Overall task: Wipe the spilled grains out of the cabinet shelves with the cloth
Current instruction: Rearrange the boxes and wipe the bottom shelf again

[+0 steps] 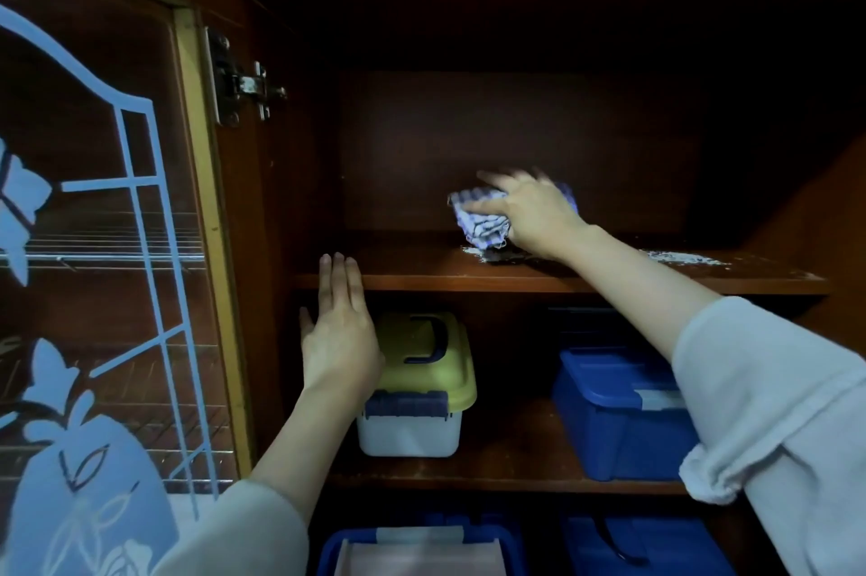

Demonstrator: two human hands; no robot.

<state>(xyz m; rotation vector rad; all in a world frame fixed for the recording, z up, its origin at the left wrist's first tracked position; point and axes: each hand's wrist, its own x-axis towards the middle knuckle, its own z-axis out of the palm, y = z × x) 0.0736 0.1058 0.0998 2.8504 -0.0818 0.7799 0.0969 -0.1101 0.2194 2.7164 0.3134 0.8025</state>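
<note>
Head view, one moment, items counted.

Fingers of the right hand [529, 214], centre of frame: blurred, curled over and round one bunched cloth [482, 224], blue-and-white checked, thumb laid along its front. The cloth sat low on the upper shelf [421, 280], its lower edge at the grains.

Grains [684, 257]: two white patches on that shelf, one small under the cloth, one longer streak to the right of the forearm.

Fingers of the left hand [339, 332], lower left of centre: four straight and pressed together, thumb set apart, holding nothing. The tips reached the shelf's front edge; contact could not be told.

Sleeves: two, pale, pushed back from the wrists.

Middle shelf: one white tub [412, 430] with a yellow lid and dark handle, partly behind the left hand; one blue box [618, 425] to its right, bearing a pale strip too blurred to read.

Bottom of frame: two more blue boxes [656, 542], the left one with a pale strip, unreadable.

Left of frame: one open glass door [93, 247] with a frosted leaf pattern and one metal hinge [243, 83].
</note>
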